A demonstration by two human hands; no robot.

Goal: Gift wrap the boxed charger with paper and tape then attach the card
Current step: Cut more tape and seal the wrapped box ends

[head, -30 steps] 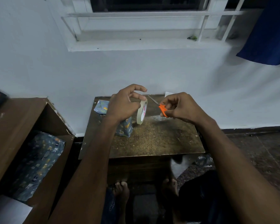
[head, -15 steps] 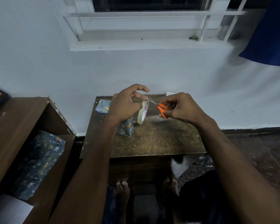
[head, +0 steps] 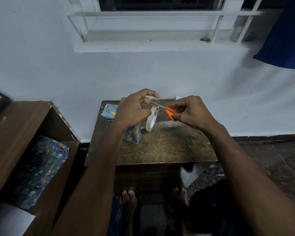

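The left hand [head: 133,109] held the light tape roll [head: 152,118] by its stiff ring; the right hand [head: 189,111] pinched orange scissors [head: 169,111] beside it; the soft-papered box [head: 123,126] sat just under the left hand.

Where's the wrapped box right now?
In the head view, the wrapped box stands on the small table's left side, mostly hidden behind the left hand, beside the tape roll.

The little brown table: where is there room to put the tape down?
The table is bare along its near edge and right half, below the right hand with the scissors. The back left corner is crowded: the wrapped box stands there, under the left hand holding the tape roll.
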